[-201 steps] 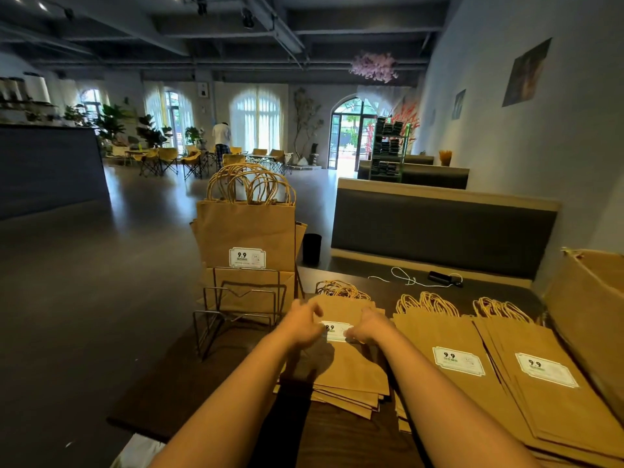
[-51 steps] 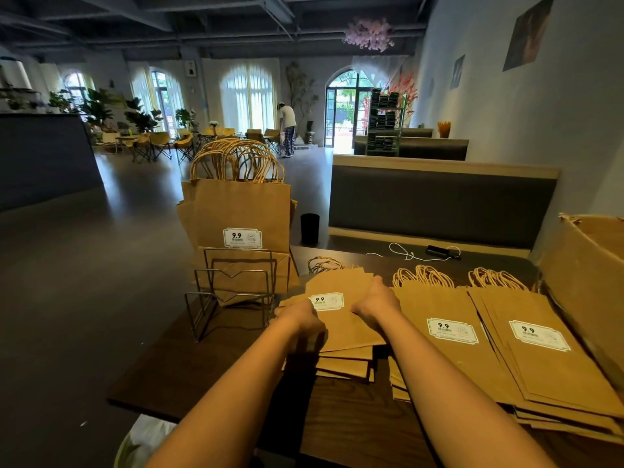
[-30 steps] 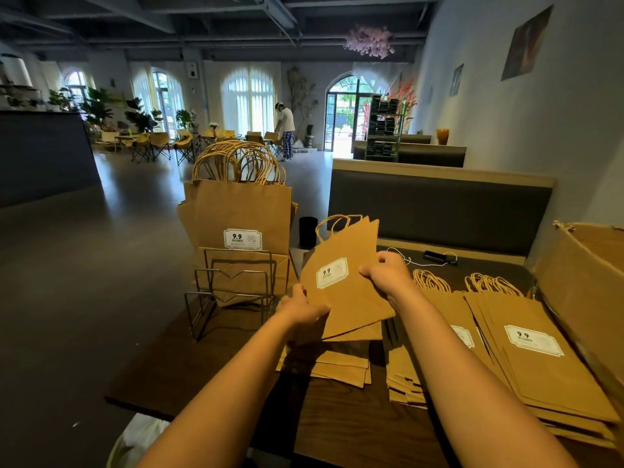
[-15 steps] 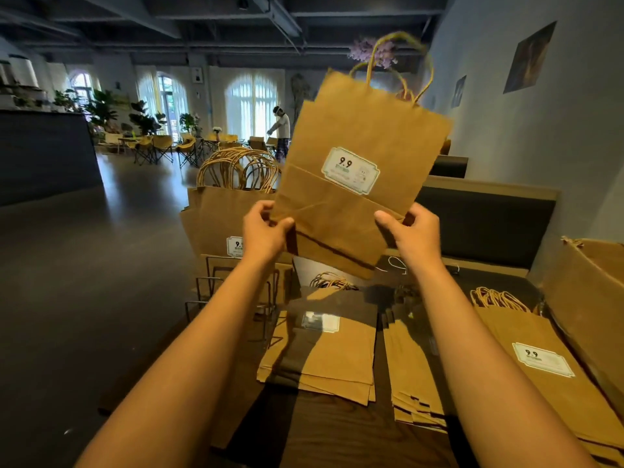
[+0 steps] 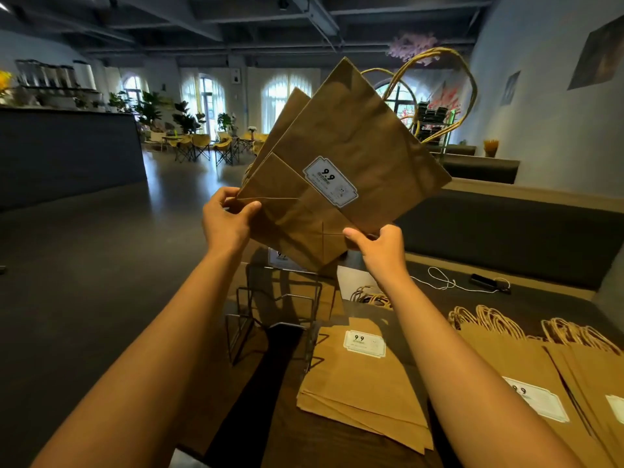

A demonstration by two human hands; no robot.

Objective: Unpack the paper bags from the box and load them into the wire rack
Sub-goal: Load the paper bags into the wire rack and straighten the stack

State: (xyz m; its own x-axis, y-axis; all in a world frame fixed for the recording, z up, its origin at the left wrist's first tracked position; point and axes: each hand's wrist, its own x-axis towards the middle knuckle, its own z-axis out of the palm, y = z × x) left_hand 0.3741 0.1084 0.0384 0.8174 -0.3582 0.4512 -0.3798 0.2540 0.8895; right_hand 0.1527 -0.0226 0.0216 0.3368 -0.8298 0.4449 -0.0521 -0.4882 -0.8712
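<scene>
Paper bag (image 5: 354, 143), folded flat and tilted with its handles up to the right, hangs in the air between the left hand (image 5: 227, 220) and right hand (image 5: 381, 246), each pinching a bottom corner, above the wire rack (image 5: 273, 315).

A café: a long dark bar (image 5: 67, 150) topped with dispensers (image 5: 50, 74), yellow chairs (image 5: 202, 146) by arched windows (image 5: 280, 99), potted plants (image 5: 152, 106), and a padded booth seat (image 5: 506, 238).
</scene>
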